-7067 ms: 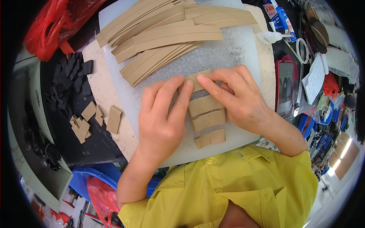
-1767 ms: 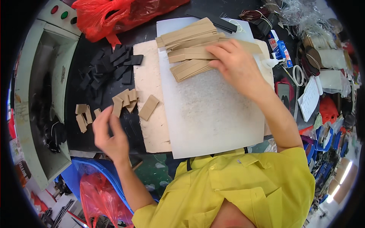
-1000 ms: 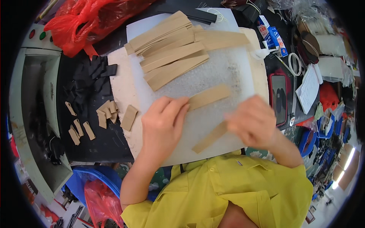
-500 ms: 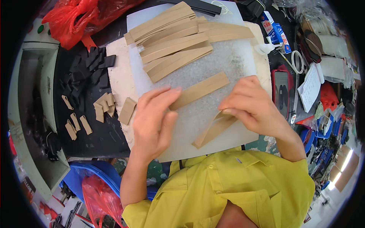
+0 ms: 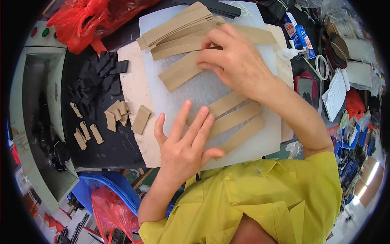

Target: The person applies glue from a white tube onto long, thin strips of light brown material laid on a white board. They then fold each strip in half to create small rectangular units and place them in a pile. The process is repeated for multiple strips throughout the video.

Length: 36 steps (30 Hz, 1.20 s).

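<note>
My left hand (image 5: 185, 142) lies with fingers spread at the left ends of three tan fabric strips (image 5: 237, 118), which rest side by side on a translucent white board (image 5: 272, 126). Farther off, my right hand (image 5: 237, 61) reaches over a pile of tan strips (image 5: 178, 25). Its thumb and fingers pinch at the right end of the nearest tan strip (image 5: 178, 72) there; the fingertips partly cover that end. Several short folded tan loops (image 5: 141, 119) sit left of the board.
Black folded strips (image 5: 95, 77) are heaped on the dark table at left, below a red plastic bag (image 5: 81, 26). At right are a white glue bottle (image 5: 287, 53), a phone (image 5: 304, 86) and a paper pad (image 5: 333, 97). A blue bin (image 5: 107, 183) stands below the table's left front.
The strip my right hand held now lies flat beside others near me. My right hand has moved away to the pile. My left hand has shifted nearer and spread its fingers.
</note>
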Each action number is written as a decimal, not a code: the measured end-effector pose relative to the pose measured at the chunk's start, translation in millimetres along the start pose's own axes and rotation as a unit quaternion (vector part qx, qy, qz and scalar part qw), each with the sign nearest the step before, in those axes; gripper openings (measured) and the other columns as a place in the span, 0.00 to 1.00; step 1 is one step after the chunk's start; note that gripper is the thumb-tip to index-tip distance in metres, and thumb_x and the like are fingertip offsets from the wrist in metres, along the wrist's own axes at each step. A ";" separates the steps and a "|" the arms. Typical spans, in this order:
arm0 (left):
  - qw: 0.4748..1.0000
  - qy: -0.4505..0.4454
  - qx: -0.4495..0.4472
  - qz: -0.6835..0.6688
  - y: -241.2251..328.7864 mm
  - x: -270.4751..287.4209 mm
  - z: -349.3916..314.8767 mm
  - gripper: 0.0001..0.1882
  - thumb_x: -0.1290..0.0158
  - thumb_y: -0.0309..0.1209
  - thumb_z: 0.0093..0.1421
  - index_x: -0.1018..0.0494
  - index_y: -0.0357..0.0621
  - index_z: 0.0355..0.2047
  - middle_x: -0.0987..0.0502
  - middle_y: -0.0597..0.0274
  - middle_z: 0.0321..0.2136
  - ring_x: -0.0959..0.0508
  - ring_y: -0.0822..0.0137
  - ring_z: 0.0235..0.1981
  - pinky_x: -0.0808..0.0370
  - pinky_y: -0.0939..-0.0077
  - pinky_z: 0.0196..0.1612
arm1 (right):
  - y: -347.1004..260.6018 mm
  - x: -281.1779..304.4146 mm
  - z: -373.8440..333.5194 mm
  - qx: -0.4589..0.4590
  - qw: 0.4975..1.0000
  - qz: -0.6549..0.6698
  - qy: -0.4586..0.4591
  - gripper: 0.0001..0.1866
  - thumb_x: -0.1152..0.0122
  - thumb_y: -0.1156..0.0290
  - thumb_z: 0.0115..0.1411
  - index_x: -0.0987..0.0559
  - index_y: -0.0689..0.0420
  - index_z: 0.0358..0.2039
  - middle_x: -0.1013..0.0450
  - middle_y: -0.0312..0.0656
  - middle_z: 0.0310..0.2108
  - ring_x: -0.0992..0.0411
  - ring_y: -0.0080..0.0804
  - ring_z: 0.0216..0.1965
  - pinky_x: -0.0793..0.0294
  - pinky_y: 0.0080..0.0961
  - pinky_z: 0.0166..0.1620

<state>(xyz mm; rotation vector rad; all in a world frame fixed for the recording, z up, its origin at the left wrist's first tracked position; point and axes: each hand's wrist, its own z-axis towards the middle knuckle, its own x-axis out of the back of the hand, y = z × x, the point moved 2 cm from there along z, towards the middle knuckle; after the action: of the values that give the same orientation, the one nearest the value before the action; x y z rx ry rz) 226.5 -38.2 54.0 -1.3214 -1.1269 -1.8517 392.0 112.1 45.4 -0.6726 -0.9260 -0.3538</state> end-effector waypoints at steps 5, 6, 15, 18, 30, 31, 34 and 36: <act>1.000 0.008 0.016 -0.007 4.5 -4.4 -6.7 0.41 0.65 0.67 0.65 0.22 0.46 0.55 0.22 0.62 0.57 0.30 0.53 0.64 0.56 0.48 0.68 | -3.2 -3.5 -2.3 0.014 1.000 -0.014 0.025 0.09 0.36 0.76 0.50 0.16 0.52 0.33 0.25 0.33 0.37 0.30 0.35 0.47 0.36 0.37 0.53; 1.000 0.013 0.013 0.000 5.7 -4.1 -5.9 0.42 0.65 0.68 0.64 0.22 0.46 0.55 0.23 0.62 0.57 0.30 0.54 0.64 0.56 0.49 0.68 | -2.9 -3.2 -2.9 0.012 1.000 -0.016 0.011 0.09 0.36 0.76 0.50 0.16 0.51 0.33 0.25 0.33 0.37 0.30 0.35 0.47 0.36 0.37 0.53; 0.997 -0.021 -0.071 -0.039 28.6 -10.2 -20.5 0.43 0.63 0.70 0.61 0.24 0.46 0.56 0.22 0.62 0.56 0.27 0.59 0.62 0.55 0.50 0.67 | -15.6 27.8 -4.6 0.012 0.991 0.064 -0.119 0.05 0.36 0.74 0.55 0.17 0.49 0.32 0.25 0.33 0.34 0.30 0.34 0.47 0.40 0.41 0.55; 0.996 -0.033 -0.079 -0.024 34.3 -7.2 -17.8 0.44 0.63 0.71 0.61 0.24 0.46 0.55 0.22 0.62 0.56 0.27 0.58 0.62 0.56 0.50 0.67 | -18.6 21.4 -15.9 0.020 0.992 0.023 -0.121 0.04 0.34 0.71 0.56 0.18 0.49 0.33 0.25 0.34 0.34 0.29 0.36 0.47 0.39 0.40 0.55; 1.000 0.011 -0.027 -0.007 16.5 -1.2 -1.1 0.52 0.71 0.74 0.62 0.31 0.40 0.63 0.20 0.59 0.53 0.30 0.50 0.64 0.67 0.41 0.70 | 70.9 69.0 -127.0 -0.320 0.901 0.080 0.282 0.40 0.22 0.61 0.52 0.31 0.60 0.61 0.26 0.43 0.51 0.29 0.31 0.54 0.30 0.28 0.52; 0.999 0.020 -0.034 -0.005 21.9 -0.5 -0.3 0.51 0.71 0.73 0.62 0.30 0.41 0.62 0.19 0.60 0.52 0.30 0.50 0.64 0.67 0.41 0.70 | 77.0 65.5 -127.5 -0.330 0.902 0.094 0.261 0.43 0.21 0.59 0.51 0.33 0.59 0.64 0.26 0.44 0.54 0.29 0.32 0.55 0.30 0.28 0.53; 0.997 0.037 -0.071 -0.013 39.4 -0.6 -11.9 0.34 0.62 0.62 0.67 0.24 0.51 0.56 0.19 0.69 0.51 0.26 0.57 0.62 0.66 0.40 0.70 | 82.4 56.4 -120.8 -0.358 0.897 0.134 0.221 0.44 0.23 0.57 0.52 0.32 0.59 0.65 0.26 0.44 0.56 0.30 0.32 0.57 0.31 0.30 0.56; 0.994 0.036 -0.099 0.002 40.8 -6.3 -20.7 0.21 0.54 0.50 0.69 0.21 0.56 0.53 0.18 0.75 0.50 0.24 0.61 0.60 0.65 0.41 0.70 | 80.0 57.5 -115.0 -0.385 0.889 0.154 0.195 0.33 0.24 0.60 0.53 0.24 0.59 0.57 0.24 0.39 0.53 0.28 0.24 0.53 0.29 0.23 0.51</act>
<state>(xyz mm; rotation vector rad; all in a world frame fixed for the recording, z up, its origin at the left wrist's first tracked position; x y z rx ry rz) 253.6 -75.5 57.1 -1.3520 -0.9221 -2.0340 539.2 94.9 14.3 -1.3994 -0.2520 -0.5533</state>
